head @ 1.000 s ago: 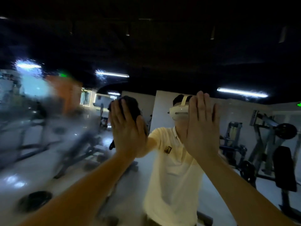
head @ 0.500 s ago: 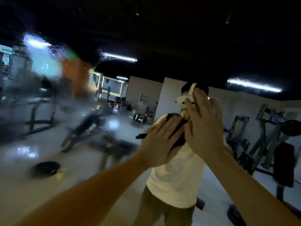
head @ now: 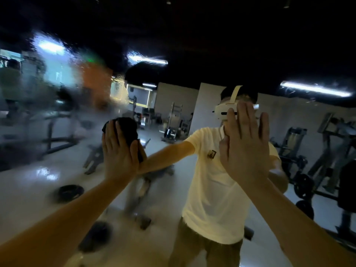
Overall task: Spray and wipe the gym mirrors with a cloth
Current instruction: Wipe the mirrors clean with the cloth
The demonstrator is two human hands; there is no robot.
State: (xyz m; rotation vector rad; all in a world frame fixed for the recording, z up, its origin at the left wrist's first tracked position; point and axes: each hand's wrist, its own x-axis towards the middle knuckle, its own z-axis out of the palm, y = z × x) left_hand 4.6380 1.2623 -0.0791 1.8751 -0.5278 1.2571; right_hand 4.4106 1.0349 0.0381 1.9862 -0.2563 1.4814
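my left hand (head: 120,151) is flat, fingers straight and together, pressing a dark cloth (head: 126,128) against the mirror (head: 173,191); the cloth is bunched under the palm and sticks out above the fingertips and past the thumb side; my right hand (head: 245,149) is also flat, fingers straight and slightly spread, holding nothing, palm toward the glass to the right of the cloth; cannot tell if it actually touches the glass; the hands are apart, with the cloth hand lower-left of centre; left part of the mirror is smeared and wet-looking (head: 57,89), with droplets and blurred reflections; the right part reads sharper; in the reflection i see myself in a pale yellow polo shirt (head: 212,189) with a white headset (head: 223,111), partly hidden by my right hand; reflected weight plate (head: 70,190) lies on the shiny floor lower left; gym machines (head: 325,149) stand at right; tube light (head: 316,89) glows on the dark ceiling
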